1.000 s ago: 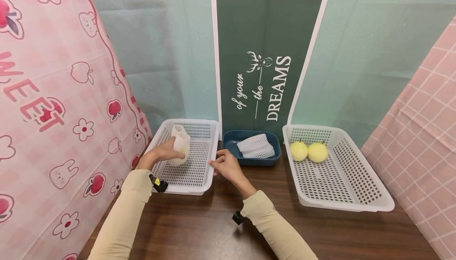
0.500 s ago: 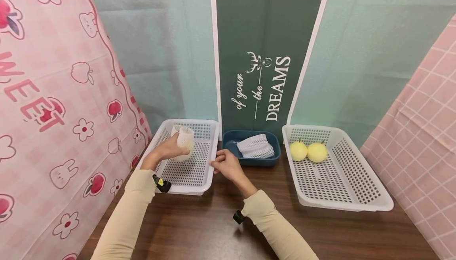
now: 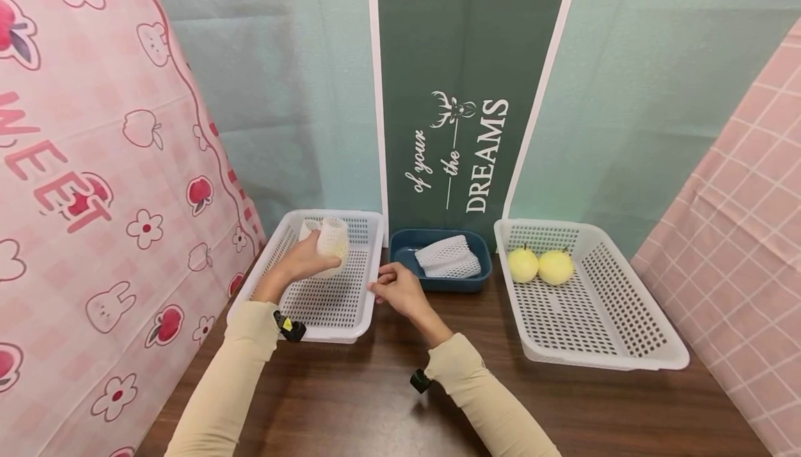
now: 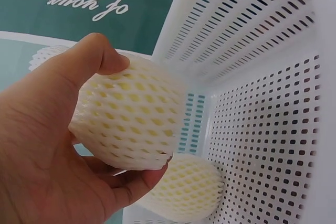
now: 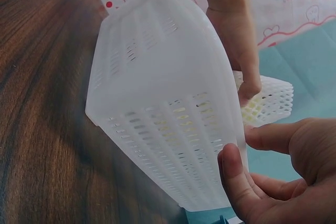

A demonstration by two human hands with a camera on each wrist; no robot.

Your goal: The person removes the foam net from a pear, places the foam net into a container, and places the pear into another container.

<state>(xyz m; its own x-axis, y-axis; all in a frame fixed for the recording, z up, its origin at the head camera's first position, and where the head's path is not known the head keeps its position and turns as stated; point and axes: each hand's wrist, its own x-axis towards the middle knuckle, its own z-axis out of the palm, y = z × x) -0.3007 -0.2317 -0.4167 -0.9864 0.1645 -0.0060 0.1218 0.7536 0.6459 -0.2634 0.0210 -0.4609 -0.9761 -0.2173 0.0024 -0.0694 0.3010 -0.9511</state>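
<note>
My left hand (image 3: 300, 259) grips a pale yellow pear in a white foam net (image 4: 134, 114), raised inside the left white basket (image 3: 325, 307). The net's open end stands up past my fingers in the head view. Below it in the left wrist view, a second netted pear (image 4: 184, 190) lies in the same basket, partly hidden by my hand. My right hand (image 3: 403, 293) pinches the basket's right rim (image 5: 239, 114) between thumb and fingers.
A blue tray (image 3: 409, 234) between the baskets holds a white foam net (image 3: 449, 257). In the right white basket (image 3: 601, 359) sit two bare yellow pears (image 3: 523, 264). Curtains hang behind and along both sides of the dark wooden table (image 3: 350, 401).
My left hand has shifted right and slightly upward with the netted pear, away from the other netted one. The right hand has stayed on the rim.
</note>
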